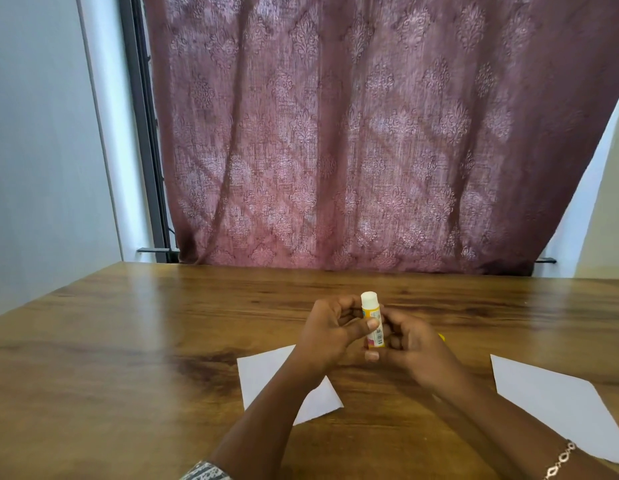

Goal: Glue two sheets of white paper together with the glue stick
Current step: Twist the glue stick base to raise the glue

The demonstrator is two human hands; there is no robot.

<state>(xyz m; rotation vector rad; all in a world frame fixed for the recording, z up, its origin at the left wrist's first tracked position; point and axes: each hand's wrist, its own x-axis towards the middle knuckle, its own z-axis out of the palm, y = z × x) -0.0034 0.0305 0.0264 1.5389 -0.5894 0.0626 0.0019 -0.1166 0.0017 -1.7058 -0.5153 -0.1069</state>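
Both grips are closed on one glue stick (372, 322), held upright above the middle of the wooden table (128, 341). The left hand (330, 332) has its thumb laid across the yellow label and its fingers curled behind. The right hand (412, 355) wraps the lower end, its thumb under the base. The stick's white top stands free of both hands, pointing to twelve o'clock.

A small yellow piece (441, 337) shows just past the right hand at three o'clock; what it is cannot be told.

Two sheets of white paper lie flat and well apart. The left sheet (263, 375) is at seven o'clock from the hands, partly under the left forearm. The right sheet (557, 410) is at four o'clock and runs to the picture's edge.

Bare wood spreads wide toward nine o'clock and on to the table's far edge at twelve, where a patterned maroon curtain (370, 133) hangs.
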